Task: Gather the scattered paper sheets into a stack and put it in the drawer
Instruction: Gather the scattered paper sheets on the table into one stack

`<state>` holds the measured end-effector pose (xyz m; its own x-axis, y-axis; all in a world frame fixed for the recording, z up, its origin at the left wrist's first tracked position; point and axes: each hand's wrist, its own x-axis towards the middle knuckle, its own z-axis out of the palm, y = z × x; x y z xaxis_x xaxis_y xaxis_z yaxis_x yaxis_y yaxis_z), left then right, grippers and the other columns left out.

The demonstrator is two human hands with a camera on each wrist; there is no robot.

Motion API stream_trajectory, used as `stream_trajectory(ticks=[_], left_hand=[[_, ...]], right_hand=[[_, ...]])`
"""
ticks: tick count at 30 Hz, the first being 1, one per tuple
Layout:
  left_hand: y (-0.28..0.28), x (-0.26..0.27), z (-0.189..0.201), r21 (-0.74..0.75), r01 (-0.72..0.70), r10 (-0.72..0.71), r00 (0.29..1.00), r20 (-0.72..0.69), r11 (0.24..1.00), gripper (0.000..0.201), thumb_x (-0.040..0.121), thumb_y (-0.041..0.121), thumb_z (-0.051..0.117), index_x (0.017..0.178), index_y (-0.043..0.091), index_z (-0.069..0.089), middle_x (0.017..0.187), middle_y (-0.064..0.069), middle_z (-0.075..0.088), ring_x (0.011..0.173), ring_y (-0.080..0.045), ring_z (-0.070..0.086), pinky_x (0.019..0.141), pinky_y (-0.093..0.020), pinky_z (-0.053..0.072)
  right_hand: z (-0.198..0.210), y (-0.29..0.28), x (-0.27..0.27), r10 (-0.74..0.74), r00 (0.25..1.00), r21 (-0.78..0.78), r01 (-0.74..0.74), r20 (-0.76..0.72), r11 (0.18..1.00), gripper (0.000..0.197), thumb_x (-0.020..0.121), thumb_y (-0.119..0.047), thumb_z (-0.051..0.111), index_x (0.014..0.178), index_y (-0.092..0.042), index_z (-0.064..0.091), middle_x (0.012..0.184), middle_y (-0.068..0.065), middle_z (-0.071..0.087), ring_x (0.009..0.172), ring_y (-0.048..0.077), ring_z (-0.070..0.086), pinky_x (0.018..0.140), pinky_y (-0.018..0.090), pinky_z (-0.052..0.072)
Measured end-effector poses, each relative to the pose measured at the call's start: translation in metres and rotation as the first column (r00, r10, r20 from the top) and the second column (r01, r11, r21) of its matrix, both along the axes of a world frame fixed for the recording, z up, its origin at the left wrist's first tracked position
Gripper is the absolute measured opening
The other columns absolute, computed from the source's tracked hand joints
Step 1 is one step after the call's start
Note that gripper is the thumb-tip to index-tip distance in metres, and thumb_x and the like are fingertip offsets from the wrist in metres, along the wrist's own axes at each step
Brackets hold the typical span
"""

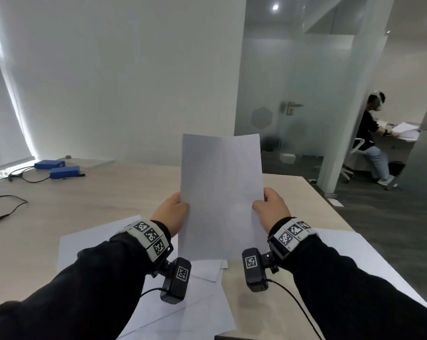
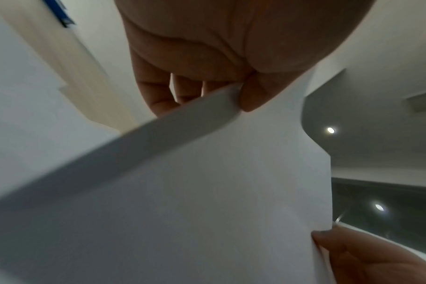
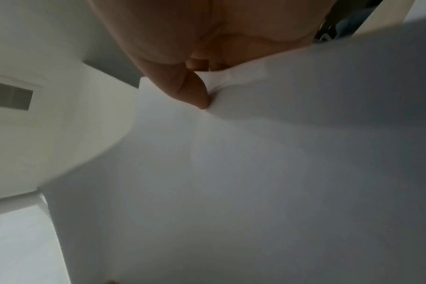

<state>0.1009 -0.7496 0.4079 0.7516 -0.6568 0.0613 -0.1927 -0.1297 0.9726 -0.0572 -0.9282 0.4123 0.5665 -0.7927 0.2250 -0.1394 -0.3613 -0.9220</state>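
Gathering step, partway. My left hand (image 1: 173, 212) and right hand (image 1: 272, 208) each pinch a side edge of the held sheets (image 1: 221, 195), thumbs in front, upright above the near part of the desk (image 1: 114, 192). I cannot tell how many sheets are in the grip. Loose sheets (image 1: 202, 300) lie below my wrists, one more (image 1: 349, 251) near right. No drawer in view. Next, I judge: square the edges on the desk, then collect the rest.
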Motion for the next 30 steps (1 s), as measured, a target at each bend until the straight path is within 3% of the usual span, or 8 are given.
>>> stream_trajectory(ticks=[4,7,10,15,19,23,26,30], left_hand=[[-0.029,-0.037,0.009,0.098,0.108,-0.115,0.991,0.066,0.989,0.031,0.087,0.007,0.05,0.113,0.024,0.055,0.097,-0.007,0.07,0.082,-0.028,0.069,0.059,-0.033,0.058],[-0.056,-0.072,0.002,0.135,0.196,-0.203,0.978,0.037,0.971,0.039,0.087,0.008,0.054,0.122,0.025,0.05,0.097,-0.007,0.071,0.074,-0.026,0.07,0.051,-0.028,0.051],[-0.09,-0.112,-0.012,0.173,0.309,-0.3,0.951,-0.073,0.935,0.039,0.084,0.002,0.048,0.117,0.021,0.058,0.09,-0.008,0.075,0.066,-0.022,0.069,0.05,-0.026,0.05],[-0.134,-0.176,-0.035,0.212,0.442,-0.402,0.892,-0.207,0.872,0.032,0.082,-0.005,0.053,0.106,0.011,0.067,0.077,-0.005,0.072,0.057,-0.017,0.068,0.049,-0.026,0.049],[-0.15,-0.204,-0.049,0.259,0.49,-0.427,0.864,-0.266,0.832,0.017,0.086,-0.005,0.057,0.091,0.011,0.059,0.082,-0.012,0.066,0.055,-0.02,0.065,0.051,-0.027,0.048],[-0.152,-0.205,-0.054,0.292,0.457,-0.397,0.885,-0.241,0.84,0.013,0.092,0.011,0.061,0.092,0.015,0.048,0.091,-0.014,0.064,0.071,-0.028,0.064,0.068,-0.044,0.056],[-0.146,-0.187,-0.051,0.313,0.411,-0.367,0.91,-0.19,0.856,0.025,0.094,0.022,0.061,0.116,0.015,0.051,0.097,-0.009,0.066,0.074,-0.023,0.066,0.059,-0.032,0.052],[-0.132,-0.151,-0.043,0.322,0.34,-0.326,0.94,-0.098,0.884,0.021,0.093,0.029,0.061,0.109,0.016,0.064,0.106,-0.005,0.07,0.083,-0.017,0.067,0.061,-0.027,0.048]], right_hand=[[0.007,-0.036,-0.048,-0.153,0.988,0.015,0.154,-0.018,0.988,0.032,0.084,-0.001,0.06,0.11,-0.019,0.061,0.089,0.001,0.068,0.075,0.017,0.064,0.062,0.025,0.047],[0.005,-0.064,-0.1,-0.266,0.95,-0.06,0.26,-0.165,0.964,0.036,0.083,-0.005,0.064,0.115,-0.02,0.065,0.097,0.001,0.065,0.089,0.023,0.064,0.068,0.025,0.047],[0.0,-0.078,-0.156,-0.359,0.869,-0.125,0.337,-0.341,0.933,0.035,0.083,-0.004,0.059,0.114,-0.015,0.07,0.113,0.007,0.067,0.107,0.028,0.062,0.089,0.031,0.048],[-0.014,-0.09,-0.228,-0.423,0.745,-0.163,0.399,-0.516,0.902,0.032,0.079,0.004,0.05,0.102,0.001,0.071,0.108,0.022,0.069,0.106,0.041,0.062,0.086,0.04,0.053],[-0.027,-0.101,-0.262,-0.454,0.708,-0.129,0.464,-0.542,0.877,0.035,0.087,0.003,0.051,0.118,0.001,0.068,0.125,0.018,0.065,0.118,0.035,0.059,0.098,0.034,0.046],[-0.031,-0.104,-0.271,-0.411,0.712,-0.082,0.448,-0.569,0.89,0.039,0.095,-0.014,0.053,0.133,-0.009,0.06,0.14,0.008,0.057,0.128,0.027,0.051,0.104,0.03,0.038],[-0.028,-0.101,-0.262,-0.428,0.721,-0.097,0.452,-0.545,0.887,0.038,0.094,-0.02,0.054,0.131,-0.014,0.061,0.135,0.005,0.06,0.121,0.027,0.056,0.101,0.031,0.042],[-0.02,-0.083,-0.222,-0.365,0.812,-0.088,0.367,-0.455,0.926,0.031,0.093,-0.023,0.054,0.121,-0.018,0.065,0.119,0.0,0.066,0.107,0.021,0.061,0.092,0.029,0.045]])
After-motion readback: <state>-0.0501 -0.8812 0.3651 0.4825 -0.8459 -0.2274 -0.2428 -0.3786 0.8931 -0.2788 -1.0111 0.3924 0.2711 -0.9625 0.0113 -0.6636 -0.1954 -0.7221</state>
